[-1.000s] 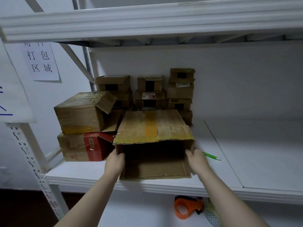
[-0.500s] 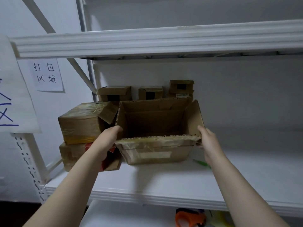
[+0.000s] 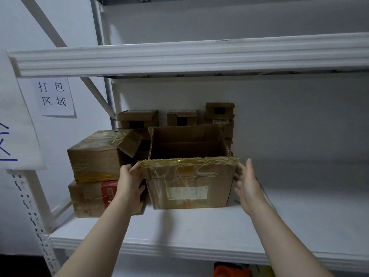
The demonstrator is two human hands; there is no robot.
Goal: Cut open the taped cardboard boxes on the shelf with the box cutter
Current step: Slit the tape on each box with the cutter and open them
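Well left of the open box (image 3: 189,188), a paper sign (image 3: 53,96) with four printed characters hangs on the wall. Just left of the open box, two taped boxes sit stacked on the shelf (image 3: 179,234). The upper box (image 3: 93,156) is wrapped in clear and yellow tape, and one end flap hangs loose toward the open box. The lower box (image 3: 87,196) bears a red panel. The contents of both are hidden.

Your left hand (image 3: 129,180) grips the open box at its near left corner, fingers curled round the edge. The open box stands upright on the shelf with its tape-covered front flap folded down outside. Only bare inner walls show; its floor is hidden. Behind it, small boxes (image 3: 137,118) stand stacked against the back wall.

Your right hand (image 3: 247,186) is spread, fingers straight, just beside the open box's right side. Blur prevents telling whether it touches.
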